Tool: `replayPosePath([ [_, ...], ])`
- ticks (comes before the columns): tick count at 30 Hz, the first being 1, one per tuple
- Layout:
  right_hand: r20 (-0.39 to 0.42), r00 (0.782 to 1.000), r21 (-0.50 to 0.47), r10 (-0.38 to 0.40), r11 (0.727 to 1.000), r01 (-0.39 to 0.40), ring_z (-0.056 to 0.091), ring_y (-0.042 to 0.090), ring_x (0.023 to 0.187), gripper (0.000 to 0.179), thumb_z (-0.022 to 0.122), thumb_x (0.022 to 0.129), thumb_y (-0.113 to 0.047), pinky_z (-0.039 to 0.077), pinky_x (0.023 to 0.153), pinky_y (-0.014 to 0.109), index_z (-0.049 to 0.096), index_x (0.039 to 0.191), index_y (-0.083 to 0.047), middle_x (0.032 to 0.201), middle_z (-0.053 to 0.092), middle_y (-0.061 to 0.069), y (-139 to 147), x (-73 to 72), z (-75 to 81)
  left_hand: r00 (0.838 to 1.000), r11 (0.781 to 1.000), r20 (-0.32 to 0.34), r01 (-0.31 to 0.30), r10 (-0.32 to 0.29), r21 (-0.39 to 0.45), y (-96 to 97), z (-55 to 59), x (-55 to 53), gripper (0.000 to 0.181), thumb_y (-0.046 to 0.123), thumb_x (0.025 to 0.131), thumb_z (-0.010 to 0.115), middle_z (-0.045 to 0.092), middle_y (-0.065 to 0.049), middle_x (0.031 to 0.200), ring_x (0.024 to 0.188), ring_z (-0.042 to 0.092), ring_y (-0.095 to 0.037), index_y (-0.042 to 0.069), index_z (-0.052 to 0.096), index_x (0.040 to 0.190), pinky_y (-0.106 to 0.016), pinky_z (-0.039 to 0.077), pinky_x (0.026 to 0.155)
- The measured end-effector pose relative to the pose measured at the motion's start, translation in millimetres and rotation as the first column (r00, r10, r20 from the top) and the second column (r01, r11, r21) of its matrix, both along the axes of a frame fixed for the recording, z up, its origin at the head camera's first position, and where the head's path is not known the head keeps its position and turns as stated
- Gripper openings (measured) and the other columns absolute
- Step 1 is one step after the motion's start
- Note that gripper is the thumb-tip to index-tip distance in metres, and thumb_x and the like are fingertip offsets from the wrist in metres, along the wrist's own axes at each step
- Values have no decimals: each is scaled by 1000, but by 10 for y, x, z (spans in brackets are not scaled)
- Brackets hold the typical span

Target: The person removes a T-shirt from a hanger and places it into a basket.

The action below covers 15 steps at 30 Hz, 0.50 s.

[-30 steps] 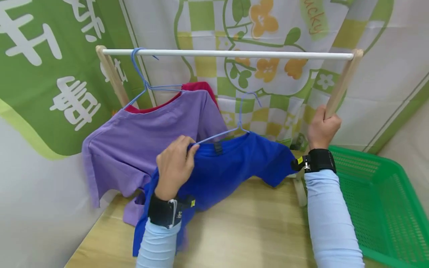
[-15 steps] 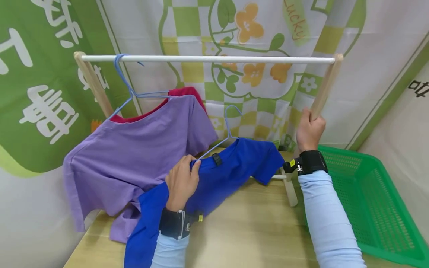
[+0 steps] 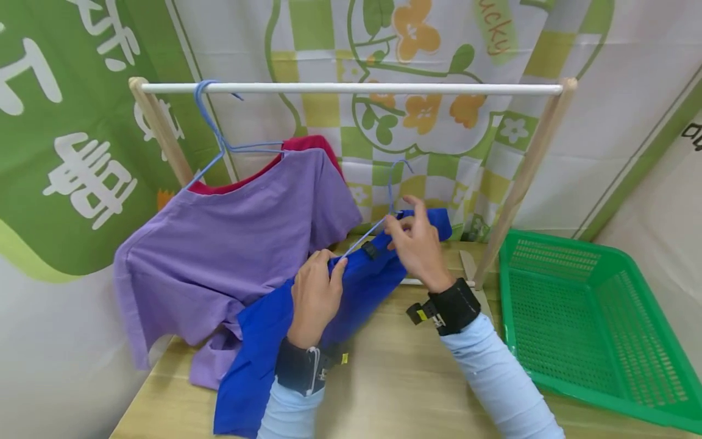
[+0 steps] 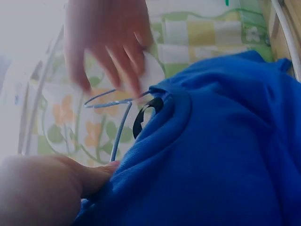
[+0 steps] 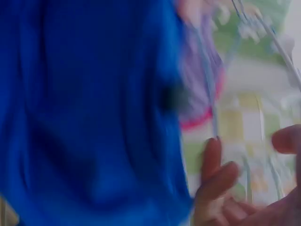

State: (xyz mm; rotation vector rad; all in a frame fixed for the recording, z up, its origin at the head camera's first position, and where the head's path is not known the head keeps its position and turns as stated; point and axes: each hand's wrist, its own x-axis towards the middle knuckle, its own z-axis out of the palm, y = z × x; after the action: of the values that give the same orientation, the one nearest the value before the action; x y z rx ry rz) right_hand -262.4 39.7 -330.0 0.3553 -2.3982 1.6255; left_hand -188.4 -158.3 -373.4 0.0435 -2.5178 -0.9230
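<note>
A blue T-shirt (image 3: 263, 347) hangs slanted on a thin blue wire hanger (image 3: 364, 236), whose hook points up below the rack's bar. With thumb and fingers, my left hand (image 3: 317, 299) grips the shirt and hanger at the left shoulder. Beside the hanger's neck, my right hand (image 3: 419, 250) has its thumb apart from its bent fingers. In the right wrist view, that hand (image 5: 249, 207) is blurred, with a gap between thumb and fingers. A black tag (image 3: 370, 249) shows at the collar. The shirt's right shoulder is partly hidden behind my right hand.
A wooden rack with a white bar (image 3: 384, 89) stands on the table (image 3: 378, 390). From its left end hangs a purple T-shirt (image 3: 247, 225) on a blue hanger, with a red garment (image 3: 311, 143) behind. A green basket (image 3: 507, 299) sits at the right.
My right hand has let go of the rack's right post and moved left to the hanger's neck. The left hand keeps its grip on the blue T-shirt and hanger.
</note>
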Motion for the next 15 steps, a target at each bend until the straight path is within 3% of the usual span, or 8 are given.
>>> replayPosePath([
  [2, 34, 999, 74, -10, 997, 7, 76, 26, 76, 68, 57, 106, -40, 56, 77, 39, 30, 162, -12, 96, 79, 12, -167, -13, -41, 999, 999, -31, 35, -35, 14, 38, 28, 35, 26, 30, 104, 68, 72, -11, 99, 91, 71, -36, 5, 73, 111, -50, 56, 75],
  [5, -23, 991, 100, -132, 986, 133, 74, 16, 65, 58, 56, 103, -30, 56, 74, 36, 44, 154, -5, 84, 79, 8, -297, -108, -51, 992, 995, -82, 95, -93, 26, 73, 84, 89, 25, 26, 102, 70, 73, -14, 100, 91, 71, -36, 2, 75, 109, -49, 57, 79],
  [9, -119, 966, 83, -229, 967, 239, 73, 20, 57, 39, 49, 103, -15, 58, 68, 36, 62, 136, 0, 82, 80, 11, -337, -249, -22, 980, 991, -153, 134, -131, 9, 84, 182, 201, 22, 24, 100, 74, 76, -12, 103, 99, 74, -34, 4, 79, 109, -50, 58, 87],
  [15, -127, 955, 111, -268, 953, 282, 76, 40, 90, 35, 42, 108, -14, 58, 91, 49, 68, 126, 2, 90, 79, 18, -222, -437, 36, 956, 987, -259, 110, -137, -114, 153, 274, 357, 21, 27, 98, 76, 78, -2, 97, 88, 73, -25, 13, 84, 113, -42, 59, 70],
])
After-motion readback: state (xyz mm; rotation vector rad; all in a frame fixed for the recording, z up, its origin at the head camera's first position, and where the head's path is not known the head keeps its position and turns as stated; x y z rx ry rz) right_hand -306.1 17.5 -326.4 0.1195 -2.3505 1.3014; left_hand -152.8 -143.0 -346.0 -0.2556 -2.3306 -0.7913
